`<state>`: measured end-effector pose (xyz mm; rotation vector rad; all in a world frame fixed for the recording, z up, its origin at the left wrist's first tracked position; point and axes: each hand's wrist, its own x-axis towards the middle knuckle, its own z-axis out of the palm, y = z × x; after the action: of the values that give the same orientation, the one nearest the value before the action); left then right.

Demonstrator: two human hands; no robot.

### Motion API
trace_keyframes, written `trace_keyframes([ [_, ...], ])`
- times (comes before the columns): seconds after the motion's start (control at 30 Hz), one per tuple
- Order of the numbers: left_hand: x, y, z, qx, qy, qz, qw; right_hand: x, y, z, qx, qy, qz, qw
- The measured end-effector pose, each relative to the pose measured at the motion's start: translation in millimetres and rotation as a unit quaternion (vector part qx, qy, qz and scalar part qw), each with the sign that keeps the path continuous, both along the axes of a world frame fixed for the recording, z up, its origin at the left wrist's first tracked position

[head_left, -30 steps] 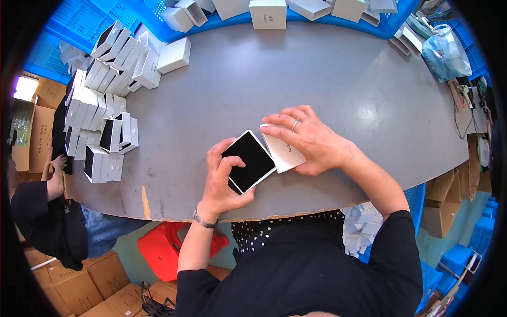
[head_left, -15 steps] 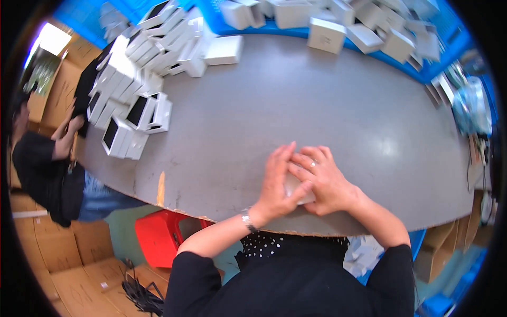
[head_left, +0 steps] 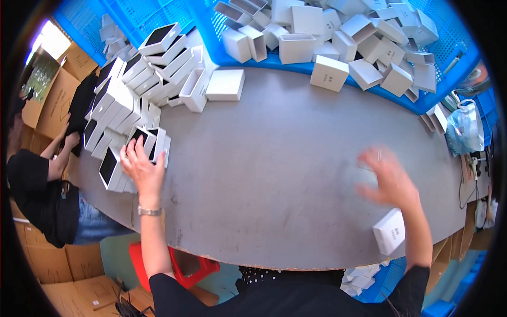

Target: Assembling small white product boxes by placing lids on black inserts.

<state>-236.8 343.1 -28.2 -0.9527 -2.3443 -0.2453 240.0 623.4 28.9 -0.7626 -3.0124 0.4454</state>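
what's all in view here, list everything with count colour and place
grey table: one, centre
black-topped white boxes: many, stacked at table's left end
open white boxes: many, heaped in blue crate at top
flat white box: one, top centre of table
white box: one, near edge, right
plastic bag: one, bluish, far right
cardboard boxes: brown, far left
another person: one, in black, left edge
red stool: one, under table
left hand: on the stacked boxes, watch on wrist
right hand: blurred, open above table, holding nothing
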Motion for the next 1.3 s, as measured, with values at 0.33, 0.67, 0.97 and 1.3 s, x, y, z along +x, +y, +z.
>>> trace_keyframes([
  [0.33, 17.1, -7.4, 12.9, 0.026, -0.057, -0.243, 0.968, -146.7, 137.2, -37.5, 0.064, 0.245, -0.108, 0.961],
  [0.67, 167.9, -5.7, -10.0, -0.072, -0.261, -0.540, 0.797, -51.0, -32.1, -59.1, -0.052, 0.171, 0.029, 0.983],
  [0.97, 205.9, -5.6, -20.3, -0.030, -0.361, -0.539, 0.760, -21.1, -98.5, -55.8, -0.092, 0.097, 0.127, 0.983],
  [1.3, 235.7, -14.9, -29.0, 0.006, -0.327, -0.364, 0.872, -13.2, -116.3, -73.1, -0.056, 0.159, 0.015, 0.986],
])
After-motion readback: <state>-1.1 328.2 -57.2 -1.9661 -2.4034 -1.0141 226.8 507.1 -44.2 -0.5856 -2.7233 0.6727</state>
